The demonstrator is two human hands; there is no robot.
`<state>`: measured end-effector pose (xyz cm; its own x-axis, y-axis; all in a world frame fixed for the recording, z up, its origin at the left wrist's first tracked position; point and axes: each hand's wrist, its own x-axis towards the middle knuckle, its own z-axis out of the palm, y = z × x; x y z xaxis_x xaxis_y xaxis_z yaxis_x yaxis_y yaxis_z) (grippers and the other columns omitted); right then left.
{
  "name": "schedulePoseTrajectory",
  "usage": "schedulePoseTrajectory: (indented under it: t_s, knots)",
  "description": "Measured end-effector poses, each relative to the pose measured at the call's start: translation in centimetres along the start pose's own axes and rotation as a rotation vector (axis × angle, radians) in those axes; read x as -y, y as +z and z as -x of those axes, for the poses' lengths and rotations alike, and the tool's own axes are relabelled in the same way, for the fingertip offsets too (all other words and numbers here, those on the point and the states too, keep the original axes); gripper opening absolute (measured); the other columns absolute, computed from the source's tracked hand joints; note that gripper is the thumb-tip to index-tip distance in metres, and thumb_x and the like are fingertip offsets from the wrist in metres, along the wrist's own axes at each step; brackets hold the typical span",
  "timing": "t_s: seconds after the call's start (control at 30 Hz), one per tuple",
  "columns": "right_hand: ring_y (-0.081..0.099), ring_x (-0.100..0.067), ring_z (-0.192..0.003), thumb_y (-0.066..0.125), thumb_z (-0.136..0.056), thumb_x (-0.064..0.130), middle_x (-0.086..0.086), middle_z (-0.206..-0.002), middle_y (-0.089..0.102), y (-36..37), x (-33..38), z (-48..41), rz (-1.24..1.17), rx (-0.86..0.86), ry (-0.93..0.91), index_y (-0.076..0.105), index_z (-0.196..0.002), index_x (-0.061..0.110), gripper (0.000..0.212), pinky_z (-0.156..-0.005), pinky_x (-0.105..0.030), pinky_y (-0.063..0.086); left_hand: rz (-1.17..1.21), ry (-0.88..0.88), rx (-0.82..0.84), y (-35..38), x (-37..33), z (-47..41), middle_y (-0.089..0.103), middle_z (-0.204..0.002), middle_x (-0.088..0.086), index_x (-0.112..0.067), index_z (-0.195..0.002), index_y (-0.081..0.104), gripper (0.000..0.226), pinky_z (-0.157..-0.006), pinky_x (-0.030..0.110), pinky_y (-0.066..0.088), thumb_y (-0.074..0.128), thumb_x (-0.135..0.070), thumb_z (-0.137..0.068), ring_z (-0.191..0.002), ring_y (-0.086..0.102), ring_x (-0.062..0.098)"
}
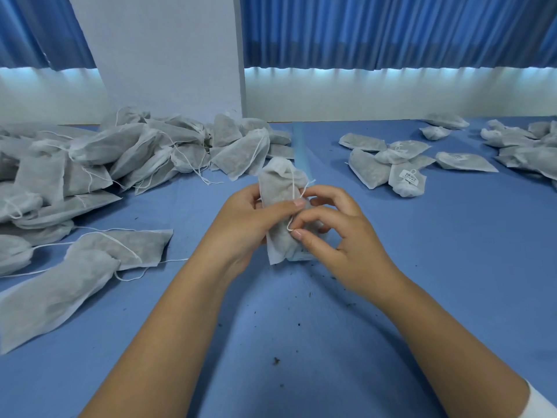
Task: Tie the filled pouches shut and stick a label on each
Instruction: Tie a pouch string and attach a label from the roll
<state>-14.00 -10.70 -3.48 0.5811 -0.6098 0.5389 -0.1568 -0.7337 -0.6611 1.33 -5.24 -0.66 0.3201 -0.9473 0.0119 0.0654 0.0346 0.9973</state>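
Observation:
A filled grey-white pouch (278, 188) stands upright above the blue table, held at the middle of the view. My left hand (250, 220) grips its left side, thumb pressed across the front. My right hand (337, 233) pinches the pouch's white drawstring (291, 206) between thumb and forefinger, just right of the pouch's front. The pouch's mouth is gathered at the top. Its lower right part is hidden behind my right fingers.
A big heap of pouches with loose strings (90, 164) covers the table's left side. Labelled pouches (404, 173) lie at the right, more at the far right (524, 146). A blue strip (301, 149) lies behind the held pouch. Dark crumbs (275, 361) dot the blue cloth.

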Motion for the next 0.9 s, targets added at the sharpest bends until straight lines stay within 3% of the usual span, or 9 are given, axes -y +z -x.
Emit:
schedulePoseTrajectory:
  t_s: [0.13,0.23,0.33,0.4,0.53,0.6,0.7,0.8,0.9]
  knots:
    - [0.053,-0.002,-0.113,0.063,-0.091,0.007,0.009,-0.123,0.055,-0.7,0.3,-0.3,-0.154,-0.115,0.126,0.068,-0.09,0.028,0.022,-0.078,-0.012,0.043,0.007,-0.01,-0.117,-0.5,0.1,-0.4,0.075,-0.103,0.016,-0.003,-0.106,0.07,0.019,-0.099,0.06,0.049,0.071,-0.011,-0.088,-0.101,0.07,0.036]
    - [0.056,0.0,-0.106,0.057,-0.088,0.002,0.009,-0.118,0.058,-1.4,-0.5,-0.7,-0.16,-0.195,0.369,0.061,-0.092,0.034,0.033,-0.073,-0.009,0.041,0.009,0.008,-0.226,-1.3,0.3,-0.9,0.077,-0.092,0.007,-0.009,-0.096,0.072,0.01,-0.094,0.052,0.054,0.07,-0.015,-0.089,-0.087,0.073,0.025]
    - [0.058,-0.008,-0.106,0.061,-0.085,0.006,0.009,-0.116,0.058,-1.8,-1.2,-0.9,-0.208,-0.069,0.582,0.055,-0.105,0.03,0.032,-0.083,-0.022,0.046,0.024,0.031,-0.323,-2.3,0.6,-1.6,0.074,-0.078,-0.001,-0.015,-0.087,0.07,0.009,-0.077,0.039,0.056,0.066,-0.022,-0.092,-0.077,0.071,0.018]
    - [0.063,-0.004,-0.097,0.063,-0.083,0.008,0.006,-0.115,0.061,-1.9,-1.3,-0.8,-0.303,0.07,0.659,0.048,-0.117,0.033,0.044,-0.085,-0.025,0.051,0.05,0.015,-0.357,-2.6,0.8,-2.0,0.072,-0.069,-0.005,-0.017,-0.083,0.068,0.015,-0.069,0.033,0.051,0.063,-0.026,-0.094,-0.069,0.069,0.015]
    - [0.059,0.003,-0.062,0.063,-0.085,0.011,0.022,-0.074,0.066,-1.5,-1.8,-0.5,-0.24,0.231,0.626,0.029,-0.134,0.043,0.067,-0.059,-0.011,0.043,0.08,-0.025,-0.383,-2.6,1.1,-2.4,0.069,-0.072,-0.001,-0.016,-0.078,0.067,0.023,-0.074,0.038,0.046,0.061,-0.031,-0.095,-0.072,0.064,0.02]
    - [0.06,-0.01,-0.068,0.065,-0.088,0.018,0.018,-0.077,0.069,-1.2,-1.9,-0.6,-0.232,0.185,0.623,0.027,-0.137,0.046,0.068,-0.067,-0.018,0.045,0.052,-0.043,-0.368,-2.5,1.2,-2.5,0.066,-0.078,0.005,-0.015,-0.08,0.065,0.024,-0.073,0.037,0.043,0.06,-0.034,-0.094,-0.075,0.06,0.02]
    - [0.067,-0.016,-0.098,0.067,-0.088,0.03,0.008,-0.097,0.075,-0.9,-2.1,-0.9,-0.248,0.158,0.652,0.033,-0.138,0.042,0.062,-0.1,-0.034,0.046,0.021,-0.056,-0.351,-2.3,1.3,-2.5,0.072,-0.073,0.001,-0.015,-0.083,0.069,0.027,-0.069,0.031,0.049,0.058,-0.037,-0.095,-0.065,0.066,0.014]
    - [0.068,-0.013,-0.099,0.067,-0.087,0.035,0.008,-0.096,0.075,-0.5,-2.3,-1.0,-0.243,0.166,0.643,0.041,-0.135,0.038,0.056,-0.101,-0.042,0.047,0.023,-0.062,-0.328,-1.9,1.2,-2.4,0.076,-0.095,0.015,-0.012,-0.093,0.072,0.032,-0.078,0.036,0.051,0.053,-0.038,-0.096,-0.087,0.071,0.024]
    - [0.069,-0.021,-0.095,0.067,-0.086,0.038,0.001,-0.094,0.075,-0.3,-2.6,-0.9,-0.244,0.132,0.621,0.045,-0.13,0.04,0.049,-0.098,-0.048,0.049,0.014,-0.01,-0.307,-1.1,1.4,-2.6,0.078,-0.097,0.006,-0.021,-0.096,0.074,0.033,-0.082,0.035,0.052,0.047,-0.039,-0.099,-0.097,0.073,0.022]
